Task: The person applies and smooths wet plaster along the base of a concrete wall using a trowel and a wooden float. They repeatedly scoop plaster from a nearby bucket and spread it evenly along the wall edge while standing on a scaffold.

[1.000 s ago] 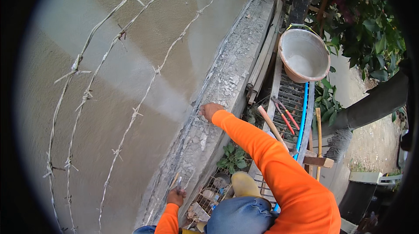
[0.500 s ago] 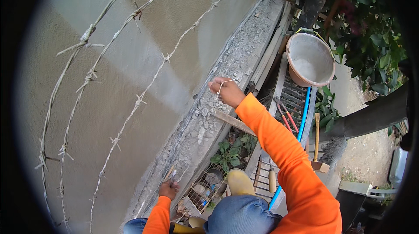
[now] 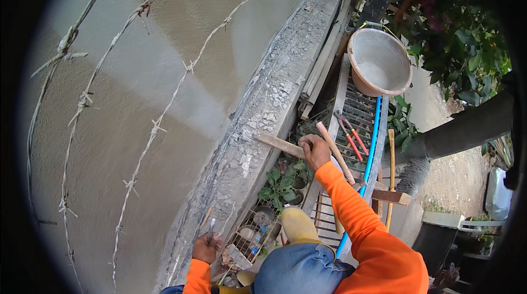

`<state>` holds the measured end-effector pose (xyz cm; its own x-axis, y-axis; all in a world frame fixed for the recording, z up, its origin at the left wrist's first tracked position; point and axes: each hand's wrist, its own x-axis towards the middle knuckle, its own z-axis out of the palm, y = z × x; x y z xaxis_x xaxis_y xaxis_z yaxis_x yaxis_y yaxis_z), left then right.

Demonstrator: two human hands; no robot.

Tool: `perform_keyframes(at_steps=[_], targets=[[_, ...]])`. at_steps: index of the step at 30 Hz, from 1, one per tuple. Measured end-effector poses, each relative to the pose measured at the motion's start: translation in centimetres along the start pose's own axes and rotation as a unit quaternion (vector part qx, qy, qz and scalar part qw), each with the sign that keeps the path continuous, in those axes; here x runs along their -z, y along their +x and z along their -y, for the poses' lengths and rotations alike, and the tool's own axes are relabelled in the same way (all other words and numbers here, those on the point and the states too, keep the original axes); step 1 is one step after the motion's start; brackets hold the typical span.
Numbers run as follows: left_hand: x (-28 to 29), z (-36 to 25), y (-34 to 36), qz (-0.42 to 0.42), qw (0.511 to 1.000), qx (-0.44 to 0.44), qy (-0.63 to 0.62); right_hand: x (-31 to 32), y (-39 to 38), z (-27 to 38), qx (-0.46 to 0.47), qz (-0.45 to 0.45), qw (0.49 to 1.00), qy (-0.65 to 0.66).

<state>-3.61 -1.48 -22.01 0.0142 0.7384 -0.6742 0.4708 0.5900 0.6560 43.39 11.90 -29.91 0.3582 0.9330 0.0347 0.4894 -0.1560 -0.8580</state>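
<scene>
My left hand (image 3: pixel 205 248) is closed low on the broken concrete ledge (image 3: pixel 241 151). From it rise a slim wood-coloured stick (image 3: pixel 206 216) and a thin white-tipped piece (image 3: pixel 212 224); their kind is unclear. A pale string (image 3: pixel 229 218) lies on the ledge close by. My right hand (image 3: pixel 315 152) has its fingers curled over the end of a wooden board (image 3: pixel 279 144) that juts from the ledge; what it holds, if anything, is hidden. Just right of it, a hammer's wooden handle (image 3: pixel 335 151) slants over the slatted scaffold platform, its metal head (image 3: pixel 359 185) by my sleeve.
Barbed wire (image 3: pixel 153 129) runs along the plastered wall (image 3: pixel 121 184) at left. On the platform are red-handled pliers (image 3: pixel 352 137), a bucket (image 3: pixel 380 63) and a blue pipe (image 3: pixel 374 129). A sledgehammer (image 3: pixel 391 197) leans right. Potted plants (image 3: pixel 282 187) stand below.
My right hand has drawn back from the ledge toward the platform, and the string around its fingers no longer shows. The hammer has come into sight. The left hand stays low; the view has shifted slightly.
</scene>
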Motion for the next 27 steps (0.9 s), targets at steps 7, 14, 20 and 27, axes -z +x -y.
perform_keyframes(at_steps=[7, 14, 20, 27], targets=[[2.3, -1.9, 0.0, -0.015, 1.000, -0.008, 0.007, -11.6, 3.3, 0.7, -0.041, 0.216, 0.956, 0.195], [4.4, -3.2, 0.4, -0.108, 0.992, -0.053, 0.021, -17.5, 4.7, 0.2, -0.167, 0.319, 0.879, 0.314], [5.9, -3.1, 1.7, -0.176, 0.980, -0.050, 0.083, -14.5, 2.3, -1.2, -0.049, 0.160, 0.971, 0.172], [6.9, -1.2, 3.6, -0.193, 0.966, -0.030, 0.170, -10.6, -3.5, 3.6, 0.076, 0.333, 0.924, 0.173]])
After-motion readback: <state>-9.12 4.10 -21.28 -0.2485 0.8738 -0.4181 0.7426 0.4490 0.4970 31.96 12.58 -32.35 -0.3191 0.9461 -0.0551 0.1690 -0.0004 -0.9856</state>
